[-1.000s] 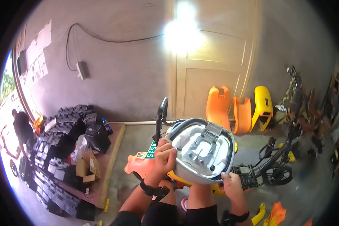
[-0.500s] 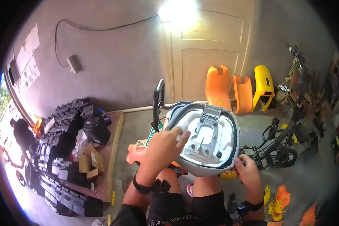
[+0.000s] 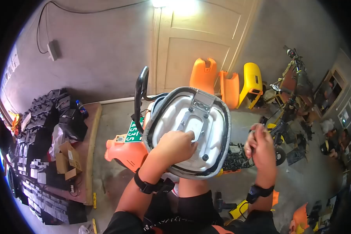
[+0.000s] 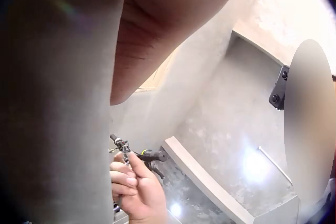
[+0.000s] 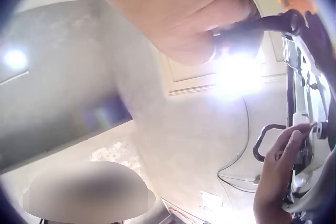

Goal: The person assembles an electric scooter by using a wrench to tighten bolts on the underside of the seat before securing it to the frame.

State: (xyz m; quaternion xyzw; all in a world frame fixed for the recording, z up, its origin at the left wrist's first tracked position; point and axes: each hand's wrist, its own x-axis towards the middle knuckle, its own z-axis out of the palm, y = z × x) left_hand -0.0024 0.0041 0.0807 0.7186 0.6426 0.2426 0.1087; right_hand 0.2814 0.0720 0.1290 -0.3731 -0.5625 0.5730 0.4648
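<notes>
- A scooter seat point(image 3: 211, 136) tilts up, white underside facing the person, just right of an orange scooter body point(image 3: 130, 155).
- Left hand's grip point(image 3: 176, 146): fingers curled against that underside; whether they pinch anything, I cannot tell.
- Right hand's grip point(image 3: 261, 143): raised apart from the seat, fingers bent toward the thumb; contents unclear.
- Farther out: green number plate point(image 3: 134, 131), black grab rail point(image 3: 140, 84), yellow panel point(image 3: 251, 77).

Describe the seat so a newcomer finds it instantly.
In the head view, start at the pale door and drop to the green number plate. Just right of it is the seat, left hand over its underside. Its white, dark-rimmed hollow sets it apart from the orange panels and yellow panel behind.
</notes>
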